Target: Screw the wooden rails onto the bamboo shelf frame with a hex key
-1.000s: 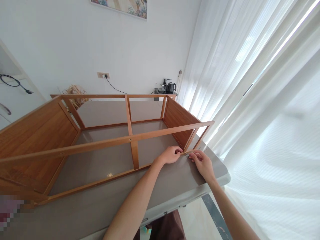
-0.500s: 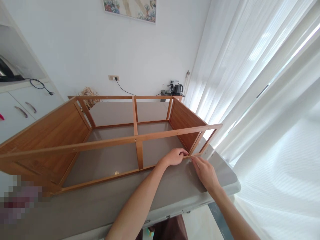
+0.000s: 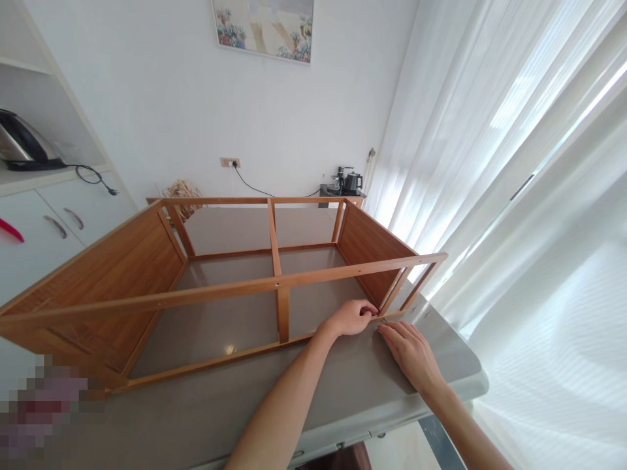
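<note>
A wooden frame [image 3: 206,297] with panelled ends and a middle divider lies across the grey table [image 3: 343,391]. At its near right corner, my left hand [image 3: 353,318] reaches over the bottom rail, fingers curled around the wood beside the corner post. My right hand [image 3: 409,349] is just outside the same rail, palm down and low over the table. Its fingers are bent and pressed together, with the fingertips against or very close to the rail. The thumb and anything pinched under those fingers are hidden. Small metal screws [image 3: 427,314] lie on the table to the right.
Another person's pixelated part [image 3: 46,405] is at the frame's near left corner. White curtains [image 3: 553,261] hang along the right. A kettle [image 3: 24,140] stands on the left cabinet, and a coffee maker [image 3: 340,179] sits by the back wall.
The view has tilted up slightly, so everything sits lower and a little to the right. My right hand's fingertips appear slightly farther below the rail; my left hand keeps its place at the corner.
</note>
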A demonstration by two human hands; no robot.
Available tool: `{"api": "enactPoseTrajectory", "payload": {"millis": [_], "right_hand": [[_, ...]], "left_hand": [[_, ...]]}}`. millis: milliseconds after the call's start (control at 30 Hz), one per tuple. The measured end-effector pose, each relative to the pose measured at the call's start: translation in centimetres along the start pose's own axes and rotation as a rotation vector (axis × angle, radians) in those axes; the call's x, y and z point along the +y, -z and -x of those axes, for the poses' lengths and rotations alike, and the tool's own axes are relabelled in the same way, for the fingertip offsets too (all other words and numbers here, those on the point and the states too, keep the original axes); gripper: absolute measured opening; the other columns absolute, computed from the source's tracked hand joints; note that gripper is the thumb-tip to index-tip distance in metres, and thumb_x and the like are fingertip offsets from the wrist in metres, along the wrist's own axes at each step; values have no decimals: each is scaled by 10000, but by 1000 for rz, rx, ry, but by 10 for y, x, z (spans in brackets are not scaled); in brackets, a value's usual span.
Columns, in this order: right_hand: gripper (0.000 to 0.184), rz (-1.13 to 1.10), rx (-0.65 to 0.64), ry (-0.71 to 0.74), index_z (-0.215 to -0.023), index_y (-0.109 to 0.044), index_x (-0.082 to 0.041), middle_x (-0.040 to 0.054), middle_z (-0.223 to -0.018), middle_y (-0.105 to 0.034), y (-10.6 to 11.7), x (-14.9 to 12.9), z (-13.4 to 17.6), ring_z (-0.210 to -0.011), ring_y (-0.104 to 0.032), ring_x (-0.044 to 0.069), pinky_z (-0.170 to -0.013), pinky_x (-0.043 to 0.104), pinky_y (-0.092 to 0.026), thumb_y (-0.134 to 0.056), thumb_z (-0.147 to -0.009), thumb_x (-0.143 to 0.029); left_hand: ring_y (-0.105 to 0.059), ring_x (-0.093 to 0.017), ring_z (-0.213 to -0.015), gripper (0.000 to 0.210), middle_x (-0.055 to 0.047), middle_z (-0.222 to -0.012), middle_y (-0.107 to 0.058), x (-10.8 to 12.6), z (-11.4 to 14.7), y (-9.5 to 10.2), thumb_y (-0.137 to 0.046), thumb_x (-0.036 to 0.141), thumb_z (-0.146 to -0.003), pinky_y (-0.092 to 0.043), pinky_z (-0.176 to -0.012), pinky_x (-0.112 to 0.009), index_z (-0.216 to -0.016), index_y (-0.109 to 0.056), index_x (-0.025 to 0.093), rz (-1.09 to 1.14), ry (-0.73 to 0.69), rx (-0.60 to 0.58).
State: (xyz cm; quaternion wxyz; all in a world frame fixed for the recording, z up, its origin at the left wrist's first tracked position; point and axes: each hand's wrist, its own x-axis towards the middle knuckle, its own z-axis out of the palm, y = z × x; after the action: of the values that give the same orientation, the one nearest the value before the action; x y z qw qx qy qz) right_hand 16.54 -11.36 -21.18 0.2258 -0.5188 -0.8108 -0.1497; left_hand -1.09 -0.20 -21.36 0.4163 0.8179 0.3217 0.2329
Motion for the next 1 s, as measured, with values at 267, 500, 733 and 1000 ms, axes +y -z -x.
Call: {"api": "enactPoseTrajectory", "payload": {"millis": [267,500,733,1000], "right_hand": [[208,-268,-6,-254,-1062,-660,-268,48,-1019,-727,3,-9,7,-913,-684,217,-811,340,-519,-472,-993,-326],[401,-787,138,-816,-999,-605,-249,52,-911,-759,-12,30,16,-870,-732,251,-820,366,-570,-665,-807,-597],[424,-882,136,-864,-976,-609,-248,59,-890,-763,-11,29,10,-891,-733,265,-833,385,-573,-681,-782,-617],[382,-916,177,-852,-973,-619,-243,53,-880,-764,-13,23,8,-890,-735,256,-855,381,-567,-687,-798,-576]], "left_hand": [[-669,-178,-1036,324,-36,-1161,-722,2,0,1,-452,221,-916,-516,-931,-282,-1124,-699,194,-2,1,3],[-680,-166,-980,302,-44,-1118,-728,4,2,-1,-504,232,-894,-530,-883,-256,-1137,-675,180,-47,-17,-2],[-600,-302,-1121,391,-133,-1209,-629,17,10,-15,-629,345,-849,-476,-988,-436,-1199,-594,175,-267,-18,114],[-658,-251,-988,369,-82,-1170,-646,20,8,-16,-642,357,-840,-520,-842,-360,-1166,-536,220,-269,60,211]]}}
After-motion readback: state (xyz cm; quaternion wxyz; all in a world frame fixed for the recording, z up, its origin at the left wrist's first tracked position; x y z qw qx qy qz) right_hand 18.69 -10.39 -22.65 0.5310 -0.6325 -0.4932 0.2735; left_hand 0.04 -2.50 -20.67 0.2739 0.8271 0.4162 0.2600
